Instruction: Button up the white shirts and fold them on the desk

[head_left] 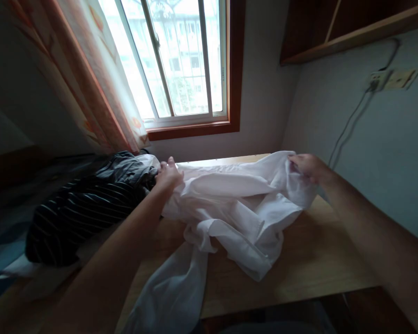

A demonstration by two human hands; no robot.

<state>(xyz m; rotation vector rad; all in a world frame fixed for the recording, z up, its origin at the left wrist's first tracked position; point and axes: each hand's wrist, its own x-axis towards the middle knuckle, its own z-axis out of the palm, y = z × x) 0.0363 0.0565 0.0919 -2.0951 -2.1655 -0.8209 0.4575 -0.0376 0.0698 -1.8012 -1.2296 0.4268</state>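
A crumpled white shirt lies spread across the wooden table, one sleeve hanging down toward the near left edge. My right hand pinches its far right corner and lifts the cloth slightly off the tabletop. At the far left end of the shirt, my left hand is closed on the fabric, with fingers bent and partly hidden. The middle of the shirt sits in loose folds between both hands.
The light wooden table stands below a window. Dark striped clothes are heaped on the left, near a patterned curtain. A cord hangs from the wall socket at right, beneath a wooden shelf.
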